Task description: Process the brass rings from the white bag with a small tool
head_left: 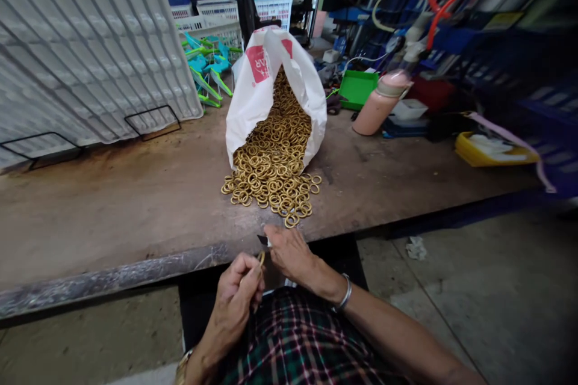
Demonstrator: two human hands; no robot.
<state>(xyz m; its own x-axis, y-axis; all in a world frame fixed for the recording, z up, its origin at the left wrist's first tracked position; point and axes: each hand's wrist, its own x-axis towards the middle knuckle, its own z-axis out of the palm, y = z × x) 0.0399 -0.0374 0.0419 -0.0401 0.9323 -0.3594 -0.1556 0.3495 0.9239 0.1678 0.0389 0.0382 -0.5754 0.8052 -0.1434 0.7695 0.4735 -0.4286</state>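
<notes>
My left hand (237, 289), at the table's front edge, pinches a brass-coloured ring (262, 258) upright between thumb and fingers. Just right of it and slightly higher, my right hand (291, 252) is closed around a small knife (262, 240); only its dark pointed blade and a bit of white show past the fingers. Beyond both hands lies a heap of loose brass-coloured rings (271, 177), spilling from the mouth of a white plastic bag (246, 123) with red print. The nearest rings lie just past my right hand's fingertips.
On the brown tabletop (149, 198), a stack of white moulded trays (99, 42) leans at the left. Blue-green plastic parts (210, 69) lie behind. To the right are a pink bottle (379, 105), a green tray (358, 89) and a yellow dish (478, 153). Red hoses (433, 12) hang above.
</notes>
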